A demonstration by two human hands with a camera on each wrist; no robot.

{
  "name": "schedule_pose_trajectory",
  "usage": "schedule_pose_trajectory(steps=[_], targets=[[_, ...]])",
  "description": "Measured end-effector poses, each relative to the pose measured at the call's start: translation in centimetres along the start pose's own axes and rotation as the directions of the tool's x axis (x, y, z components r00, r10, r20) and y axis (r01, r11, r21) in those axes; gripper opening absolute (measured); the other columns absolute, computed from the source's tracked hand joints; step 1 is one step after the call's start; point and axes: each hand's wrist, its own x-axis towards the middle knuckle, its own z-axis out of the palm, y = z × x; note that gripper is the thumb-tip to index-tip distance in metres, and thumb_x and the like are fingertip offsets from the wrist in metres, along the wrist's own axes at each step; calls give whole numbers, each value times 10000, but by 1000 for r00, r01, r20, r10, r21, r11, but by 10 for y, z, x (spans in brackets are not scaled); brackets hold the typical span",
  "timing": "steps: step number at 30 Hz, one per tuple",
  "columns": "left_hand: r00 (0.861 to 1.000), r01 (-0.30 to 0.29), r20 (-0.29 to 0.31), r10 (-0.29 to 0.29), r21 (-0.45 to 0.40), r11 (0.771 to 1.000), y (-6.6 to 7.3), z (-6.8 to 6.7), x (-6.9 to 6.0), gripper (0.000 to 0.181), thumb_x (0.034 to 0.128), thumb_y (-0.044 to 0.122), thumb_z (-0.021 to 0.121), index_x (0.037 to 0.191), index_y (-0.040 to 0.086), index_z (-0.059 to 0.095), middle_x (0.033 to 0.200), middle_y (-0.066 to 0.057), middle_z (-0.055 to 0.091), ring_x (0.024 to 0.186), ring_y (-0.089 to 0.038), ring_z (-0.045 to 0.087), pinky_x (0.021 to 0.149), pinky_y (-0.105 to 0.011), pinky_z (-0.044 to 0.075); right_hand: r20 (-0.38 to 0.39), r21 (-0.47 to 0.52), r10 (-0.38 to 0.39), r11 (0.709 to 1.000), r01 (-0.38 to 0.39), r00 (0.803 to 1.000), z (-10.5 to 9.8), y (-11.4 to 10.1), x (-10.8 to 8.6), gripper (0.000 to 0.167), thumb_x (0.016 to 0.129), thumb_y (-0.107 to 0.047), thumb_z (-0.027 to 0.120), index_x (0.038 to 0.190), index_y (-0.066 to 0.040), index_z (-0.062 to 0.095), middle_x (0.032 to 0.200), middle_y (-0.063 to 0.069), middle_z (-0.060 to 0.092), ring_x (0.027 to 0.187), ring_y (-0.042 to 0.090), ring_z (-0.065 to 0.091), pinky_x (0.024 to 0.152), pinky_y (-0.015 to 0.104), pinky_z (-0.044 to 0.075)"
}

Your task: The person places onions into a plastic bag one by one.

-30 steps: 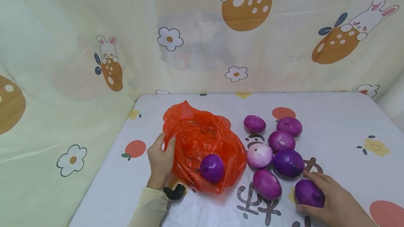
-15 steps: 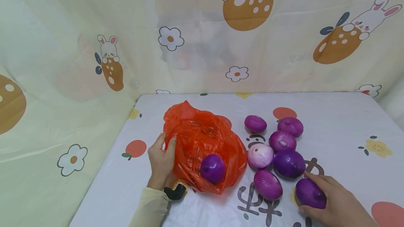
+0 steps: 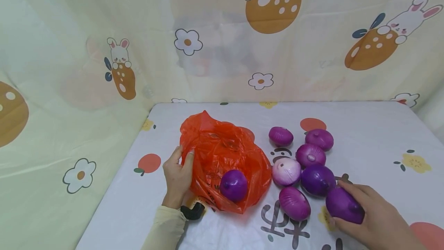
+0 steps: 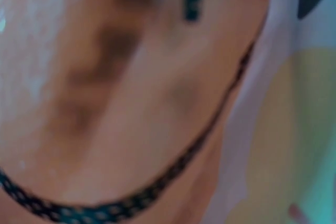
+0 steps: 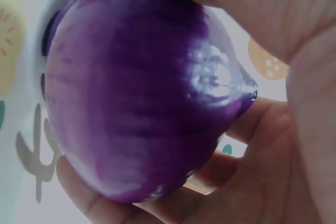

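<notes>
My right hand (image 3: pixel 376 215) holds a dark purple onion (image 3: pixel 345 205) at the front right of the table. The right wrist view shows that onion (image 5: pixel 142 87) up close, with the thumb on one side and fingers curled round the other. On the left, my left hand (image 3: pixel 178 178) pinches the edge of a red plastic bag (image 3: pixel 208 142), thumb in front; the other fingers are mostly hidden behind it. One purple onion (image 3: pixel 233 185) lies at the bag's near side. The left wrist view is a blur of skin with a dark dotted band (image 4: pixel 105 212).
Between the bag and my right hand lie several more onions: a pale one (image 3: pixel 286 171), a dark one (image 3: pixel 318 179), a striped one (image 3: pixel 294 203) and others further back, such as one (image 3: pixel 281 136). A patterned white cloth (image 3: pixel 374 134) covers the table; a printed curtain (image 3: pixel 215 68) stands behind.
My right hand has lifted the onion slightly and shifted it a little up and to the right. The left hand and the bag have stayed in place.
</notes>
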Motion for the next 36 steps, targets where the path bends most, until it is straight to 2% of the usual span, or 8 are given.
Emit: schedule_pose_trajectory(steps=[6,17,23,29,34,36], targets=[[1000,10,11,-10,-14,1000,1,-1,0,310,1000,103,661,1290,7,711,1260,-162,732,1131,-325,730,866,-475,605,-86,20,-82,996,84,993,-6,-8,0,988,714,-501,934,1461,2,527,1300,297,559,968,384,634,720,570,609],[1000,27,16,-26,-32,999,2,0,-1,332,1002,111,667,1324,39,706,1280,-136,730,1136,-314,730,847,-477,615,-58,5,-40,999,40,998,-16,-27,10,1049,738,-591,888,1523,-28,476,1334,282,524,998,418,613,736,635,610],[1000,9,4,-9,-17,1000,1,0,0,319,998,96,657,1303,20,714,1251,-147,739,1203,-313,696,932,-498,582,-97,8,-66,998,67,993,-20,-39,13,1011,731,-569,905,1501,-47,510,1315,267,545,999,430,619,718,620,617],[1000,-1,3,1,-12,1000,1,0,0,311,998,100,657,1290,15,717,1236,-150,745,1171,-314,713,926,-488,583,-155,44,-127,990,136,980,-22,-49,17,972,708,-458,953,1493,-67,533,1330,215,565,1022,443,644,721,617,621],[1000,-9,0,9,-5,1000,-1,0,0,310,995,94,659,1287,9,717,1239,-152,744,1209,-319,692,1013,-502,534,-133,47,-120,991,128,984,-26,-58,23,982,727,-454,943,1516,-63,510,1362,235,547,1045,466,635,738,625,619],[1000,-6,1,6,-5,1000,-1,0,0,309,999,99,657,1290,13,716,1242,-148,743,1196,-313,699,988,-494,550,-123,44,-116,992,122,986,-28,-61,25,1002,727,-464,941,1525,-52,497,1370,256,539,1055,486,627,744,638,614]])
